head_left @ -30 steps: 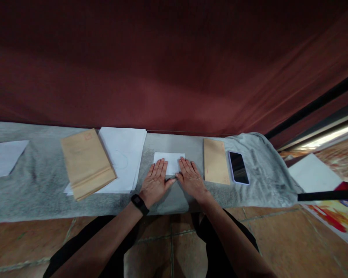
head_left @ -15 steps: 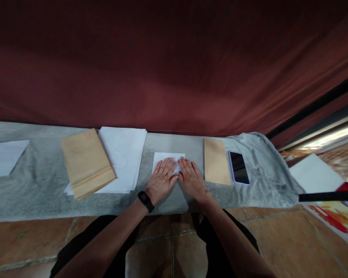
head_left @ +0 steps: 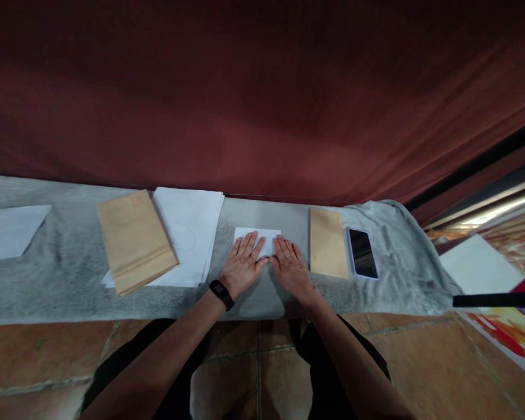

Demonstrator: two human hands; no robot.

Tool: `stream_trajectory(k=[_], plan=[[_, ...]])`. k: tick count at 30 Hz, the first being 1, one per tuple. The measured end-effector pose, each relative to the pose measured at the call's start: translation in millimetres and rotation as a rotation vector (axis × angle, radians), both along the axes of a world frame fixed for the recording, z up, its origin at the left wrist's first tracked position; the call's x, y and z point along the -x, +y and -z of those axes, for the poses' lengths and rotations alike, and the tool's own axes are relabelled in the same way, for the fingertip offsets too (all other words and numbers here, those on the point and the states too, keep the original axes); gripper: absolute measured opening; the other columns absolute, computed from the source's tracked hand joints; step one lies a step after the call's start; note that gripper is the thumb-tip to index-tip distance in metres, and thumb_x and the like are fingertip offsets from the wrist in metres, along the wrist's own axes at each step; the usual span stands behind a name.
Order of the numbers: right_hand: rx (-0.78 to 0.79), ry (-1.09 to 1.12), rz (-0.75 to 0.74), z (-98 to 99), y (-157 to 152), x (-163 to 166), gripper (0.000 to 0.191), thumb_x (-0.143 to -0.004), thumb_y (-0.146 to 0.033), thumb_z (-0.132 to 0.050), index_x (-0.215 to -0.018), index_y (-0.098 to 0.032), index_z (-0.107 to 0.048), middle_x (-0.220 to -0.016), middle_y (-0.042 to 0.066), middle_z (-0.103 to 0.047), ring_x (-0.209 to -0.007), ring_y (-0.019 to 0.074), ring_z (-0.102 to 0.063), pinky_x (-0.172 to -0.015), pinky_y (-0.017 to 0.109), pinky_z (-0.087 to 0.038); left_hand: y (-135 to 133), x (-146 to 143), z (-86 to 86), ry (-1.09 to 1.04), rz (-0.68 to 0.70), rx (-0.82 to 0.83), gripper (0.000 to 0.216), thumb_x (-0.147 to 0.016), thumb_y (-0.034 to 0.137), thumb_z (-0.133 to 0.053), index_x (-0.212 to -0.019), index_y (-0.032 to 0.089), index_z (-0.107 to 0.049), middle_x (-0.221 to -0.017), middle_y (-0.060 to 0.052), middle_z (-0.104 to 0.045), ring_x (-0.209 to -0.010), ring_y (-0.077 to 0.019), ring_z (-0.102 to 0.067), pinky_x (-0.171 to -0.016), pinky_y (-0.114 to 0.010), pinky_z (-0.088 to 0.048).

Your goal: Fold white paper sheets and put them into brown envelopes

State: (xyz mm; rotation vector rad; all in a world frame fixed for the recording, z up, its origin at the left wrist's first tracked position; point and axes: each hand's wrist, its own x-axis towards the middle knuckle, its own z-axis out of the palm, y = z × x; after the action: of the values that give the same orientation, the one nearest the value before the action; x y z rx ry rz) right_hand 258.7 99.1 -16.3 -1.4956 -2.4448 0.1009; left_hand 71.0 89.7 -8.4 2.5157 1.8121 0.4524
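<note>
A small piece of white paper point(head_left: 268, 235), perhaps folded, lies flat on the grey cloth in front of me. My left hand point(head_left: 242, 263) rests on its left part, palm down with the fingers stretched out. Flat on the right edge of the paper is my right hand point(head_left: 290, 265), fingers also extended. The two thumbs nearly meet at the paper's near edge. Both hands cover much of the sheet, so its lower part is hidden. A single brown envelope point(head_left: 328, 242) lies just right of my right hand.
To the left, a stack of brown envelopes point(head_left: 135, 239) overlaps a pile of white sheets point(head_left: 192, 233). Another white sheet point(head_left: 11, 233) lies at the far left. A phone point(head_left: 363, 254) is right of the single envelope. A dark red cloth point(head_left: 254, 116) hangs behind the grey-covered surface point(head_left: 402, 262).
My hands have spread slightly apart on the white paper, showing more of its upper middle. The view has shifted a little; the other things lie as before.
</note>
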Motion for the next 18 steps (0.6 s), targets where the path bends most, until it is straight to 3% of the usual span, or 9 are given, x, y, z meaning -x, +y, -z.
stream_trajectory(k=[14,18], plan=[[-0.031,0.047,0.096,-1.6,1.8,0.4,0.056,-0.105,-0.033,-0.039,-0.156,-0.01,-0.036,-0.16,0.015,-0.04,-0.148,0.0271,-0.037,-0.122,0.046,-0.025,5.8,17.0,2.6,0.012,-0.102,0.052,0.058,-0.104,0.04,-0.034,-0.156,0.014,-0.039,-0.165,-0.015,-0.031,-0.153,-0.0296,-0.028,-0.124,-0.05,-0.023],[0.011,0.098,0.191,-10.6,7.9,0.6,0.05,-0.101,-0.029,-0.046,-0.148,-0.01,-0.049,-0.151,0.017,-0.052,-0.138,0.031,-0.046,-0.114,0.047,-0.035,7.0,19.6,4.3,-0.002,-0.129,0.044,0.059,-0.104,0.04,-0.032,-0.155,0.011,-0.038,-0.164,-0.017,-0.032,-0.153,-0.0303,-0.028,-0.124,-0.051,-0.025]])
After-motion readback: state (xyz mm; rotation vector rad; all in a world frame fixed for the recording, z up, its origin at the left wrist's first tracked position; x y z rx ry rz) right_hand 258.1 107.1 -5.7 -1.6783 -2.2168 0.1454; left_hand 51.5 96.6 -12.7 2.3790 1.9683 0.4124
